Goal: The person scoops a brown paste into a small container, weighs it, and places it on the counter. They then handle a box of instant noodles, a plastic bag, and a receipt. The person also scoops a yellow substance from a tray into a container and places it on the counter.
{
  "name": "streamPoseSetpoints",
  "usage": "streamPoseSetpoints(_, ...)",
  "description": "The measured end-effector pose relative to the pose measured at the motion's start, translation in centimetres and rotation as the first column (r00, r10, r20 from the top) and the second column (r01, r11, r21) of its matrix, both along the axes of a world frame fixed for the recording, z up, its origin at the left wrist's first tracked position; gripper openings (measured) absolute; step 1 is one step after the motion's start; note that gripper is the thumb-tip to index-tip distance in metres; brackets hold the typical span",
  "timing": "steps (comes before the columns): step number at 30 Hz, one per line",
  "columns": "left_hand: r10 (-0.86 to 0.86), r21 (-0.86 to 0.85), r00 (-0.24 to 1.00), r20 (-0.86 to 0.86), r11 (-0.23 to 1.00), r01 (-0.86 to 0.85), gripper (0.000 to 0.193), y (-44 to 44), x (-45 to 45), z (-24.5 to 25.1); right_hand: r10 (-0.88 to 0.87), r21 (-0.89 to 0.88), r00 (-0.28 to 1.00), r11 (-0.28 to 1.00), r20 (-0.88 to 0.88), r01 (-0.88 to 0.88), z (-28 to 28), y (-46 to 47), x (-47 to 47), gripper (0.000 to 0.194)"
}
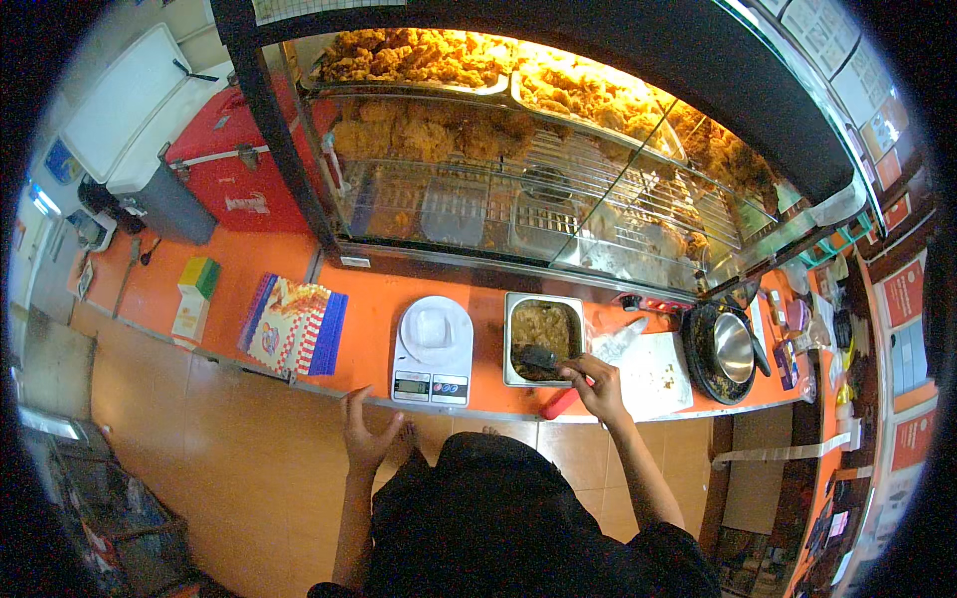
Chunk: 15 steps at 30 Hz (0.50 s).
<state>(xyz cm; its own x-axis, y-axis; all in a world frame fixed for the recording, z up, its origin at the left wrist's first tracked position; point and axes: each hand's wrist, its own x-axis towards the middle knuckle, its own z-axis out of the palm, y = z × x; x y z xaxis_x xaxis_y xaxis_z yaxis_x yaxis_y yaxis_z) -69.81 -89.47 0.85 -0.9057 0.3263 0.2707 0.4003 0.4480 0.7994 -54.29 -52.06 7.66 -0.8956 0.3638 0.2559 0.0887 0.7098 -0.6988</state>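
Observation:
My right hand [597,383] grips a black spoon or scoop [540,357], whose head rests in brownish-green food [542,321] inside a square metal pan [510,336]. To the left of the pan is a white digital kitchen scale [432,366] with a small square clear plastic container [433,328] on its platform. My left hand [370,430] is held off the counter's front edge, below and left of the scale, fingers apart and holding nothing. A red handle [559,404] lies at the counter edge beside my right hand.
A glass display case [486,202] with fried food stands behind the orange counter [359,314]. Printed paper packaging [288,325] and a green-yellow box [199,276] lie left. A white board [650,374], a black mortar [691,351] and a metal bowl [734,347] are right.

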Motion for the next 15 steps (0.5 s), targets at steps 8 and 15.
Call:
streamPoseSetpoints(8,-0.033,-0.033,0.998,-0.053,0.999,0.031,0.063,0.0,0.7,-0.1,0.085,0.185,0.99,0.981,-0.113,-0.063,-0.4,-0.4,-1.8,0.014)
streamPoseSetpoints(15,-0.054,-0.055,0.998,-0.019,0.997,0.053,0.063,-0.7,0.9,0.2,0.119,0.168,0.993,0.979,-0.019,-0.114,-0.3,-2.4,-2.0,0.011)
